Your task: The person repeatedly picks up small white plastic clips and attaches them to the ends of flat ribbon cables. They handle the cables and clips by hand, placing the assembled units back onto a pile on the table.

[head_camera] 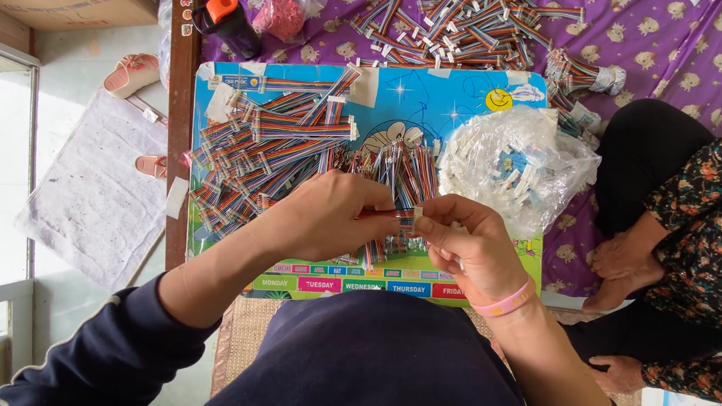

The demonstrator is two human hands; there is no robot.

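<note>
My left hand (325,217) and my right hand (466,243) meet over a blue cartoon board (467,86). Between their fingertips they pinch one short rainbow ribbon cable with a white connector (407,218). My right wrist wears a pink band. Just beyond my fingers lies a small heap of the same cables (399,167). A larger heap of ribbon cables (266,147) covers the board's left half.
A clear bag of white connectors (517,160) rests on the board's right side. More cables (464,16) lie on the purple sheet behind. A black bottle with orange cap (227,21) and a pink bag (283,13) sit at back left. Another person in floral clothing (705,250) sits at right.
</note>
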